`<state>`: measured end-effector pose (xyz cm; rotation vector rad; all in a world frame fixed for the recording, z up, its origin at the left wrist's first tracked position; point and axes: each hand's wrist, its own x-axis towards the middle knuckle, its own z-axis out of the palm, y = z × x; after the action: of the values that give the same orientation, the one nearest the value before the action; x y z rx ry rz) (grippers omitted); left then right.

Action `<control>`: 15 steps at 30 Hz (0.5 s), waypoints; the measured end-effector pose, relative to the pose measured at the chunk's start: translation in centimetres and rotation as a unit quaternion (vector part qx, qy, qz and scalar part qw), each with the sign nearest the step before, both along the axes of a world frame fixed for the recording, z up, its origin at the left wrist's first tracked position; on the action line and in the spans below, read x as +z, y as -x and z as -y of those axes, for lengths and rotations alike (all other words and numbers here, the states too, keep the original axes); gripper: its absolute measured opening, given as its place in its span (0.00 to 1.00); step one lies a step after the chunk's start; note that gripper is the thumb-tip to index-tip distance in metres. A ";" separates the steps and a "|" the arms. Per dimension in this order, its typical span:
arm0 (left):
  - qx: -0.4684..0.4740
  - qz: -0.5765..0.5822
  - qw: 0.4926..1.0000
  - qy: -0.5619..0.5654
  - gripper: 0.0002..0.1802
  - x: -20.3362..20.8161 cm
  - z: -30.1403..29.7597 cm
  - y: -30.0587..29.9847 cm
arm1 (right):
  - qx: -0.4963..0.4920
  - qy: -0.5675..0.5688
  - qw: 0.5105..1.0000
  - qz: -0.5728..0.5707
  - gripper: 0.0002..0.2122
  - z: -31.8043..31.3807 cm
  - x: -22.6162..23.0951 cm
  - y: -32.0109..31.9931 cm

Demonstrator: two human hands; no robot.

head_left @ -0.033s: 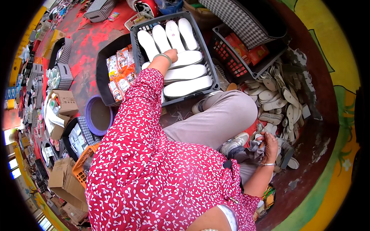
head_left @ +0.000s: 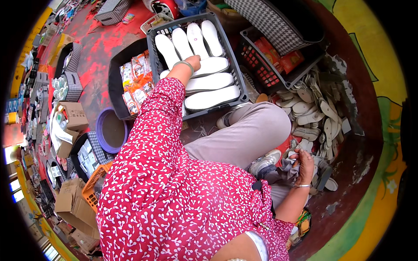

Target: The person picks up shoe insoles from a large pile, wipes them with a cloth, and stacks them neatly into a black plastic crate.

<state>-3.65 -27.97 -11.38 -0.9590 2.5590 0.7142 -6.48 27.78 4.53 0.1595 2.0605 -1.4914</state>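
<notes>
Up ahead, a dark grey plastic crate (head_left: 242, 82) holds several white shoe soles, the far ones lying lengthwise and the near ones crosswise. My left hand (head_left: 190, 66) reaches into it, fingers closed on the left end of a crosswise white shoe sole (head_left: 214, 66). The fingertips are partly hidden. Down at the right, my right hand (head_left: 305, 166) is beside my folded leg. Its curled fingers hold a grey cloth (head_left: 289, 168) over my shoe (head_left: 266, 162).
Loose beige soles (head_left: 311, 111) are heaped along the wall at right. A black bin (head_left: 116, 71) with orange packets adjoins the crate. A second crate (head_left: 261, 69) stands to its right, under a houndstooth box (head_left: 274, 21). A purple-rimmed tub (head_left: 111, 130) and a cardboard box (head_left: 74, 204) are at left.
</notes>
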 end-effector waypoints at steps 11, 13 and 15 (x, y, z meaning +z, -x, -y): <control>0.034 -0.182 0.982 0.045 0.15 -1.5 -0.2 -2.3 | -0.004 -0.002 1.000 0.008 0.12 0.4 -0.1 0.0; 0.100 -0.282 0.954 0.018 0.13 -3.7 3.5 -3.4 | -0.003 -0.002 1.000 0.007 0.13 0.3 -0.1 0.0; 0.159 -0.300 0.941 -0.003 0.12 -2.7 5.7 -5.6 | -0.006 -0.004 1.000 -0.001 0.13 0.3 0.0 -0.1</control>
<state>1.96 -33.68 -14.07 -1.3380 2.9252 1.2730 -6.38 27.50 4.54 0.1741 2.0712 -1.4913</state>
